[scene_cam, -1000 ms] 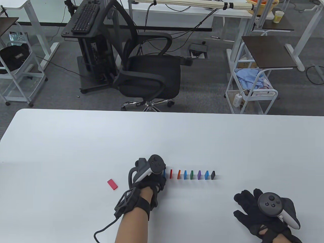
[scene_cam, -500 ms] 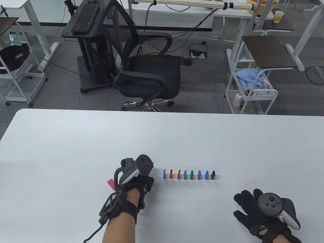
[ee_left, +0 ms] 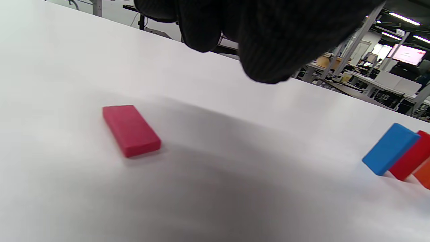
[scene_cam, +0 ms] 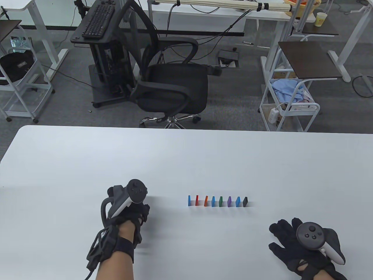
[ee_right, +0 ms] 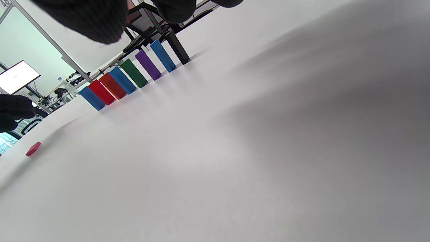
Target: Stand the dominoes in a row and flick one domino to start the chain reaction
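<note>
A white table fills the near half of the table view; beyond it lies grey carpet crossed by cables; a black office chair stands just past the far edge; left of it a black stand bears a keyboard; white desks line the back; a white cart holds blue cloth; ceiling strip lights show in the left wrist view.

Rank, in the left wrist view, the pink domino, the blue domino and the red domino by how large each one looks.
1. pink domino, lying flat, looks largest, though it is also nearest the camera.
2. blue domino, standing.
3. red domino, mostly hidden behind the blue one and cut by the frame edge, so its rank is unsure.
</note>
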The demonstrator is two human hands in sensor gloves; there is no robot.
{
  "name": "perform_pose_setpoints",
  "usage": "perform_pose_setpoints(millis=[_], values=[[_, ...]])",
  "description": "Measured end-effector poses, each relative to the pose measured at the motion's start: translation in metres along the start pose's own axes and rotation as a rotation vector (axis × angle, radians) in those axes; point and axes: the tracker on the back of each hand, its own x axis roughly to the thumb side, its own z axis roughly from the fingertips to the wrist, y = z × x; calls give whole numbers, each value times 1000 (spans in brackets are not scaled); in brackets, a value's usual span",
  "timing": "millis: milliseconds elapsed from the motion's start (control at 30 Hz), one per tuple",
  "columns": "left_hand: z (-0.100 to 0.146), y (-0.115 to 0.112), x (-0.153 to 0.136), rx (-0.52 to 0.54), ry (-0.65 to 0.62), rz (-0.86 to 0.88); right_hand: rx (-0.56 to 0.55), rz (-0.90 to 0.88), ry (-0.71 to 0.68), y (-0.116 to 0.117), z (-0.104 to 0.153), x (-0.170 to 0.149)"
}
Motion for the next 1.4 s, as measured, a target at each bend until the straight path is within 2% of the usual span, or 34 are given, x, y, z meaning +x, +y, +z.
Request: perform_pose_setpoints(millis=[300,467,633,800,1100,1400], values=[[1,-9,-35,-21,79,-7,7,3,1,1,-1,1],[0,-21,-42,-50,44,-20,11,2,8,1,-1,0],[-2,-33,-40,-76,-6,-40,17,-2,10,1,0,0],[-6,-40,-37,-72,2,-156,17,-1,15,1,0,0],[-8,-37,-25,-53,-77,-421,26,2,20,1,-1,0],[-8,-40,-14,-36,-98,-540,29,4,24,2,-1,0]])
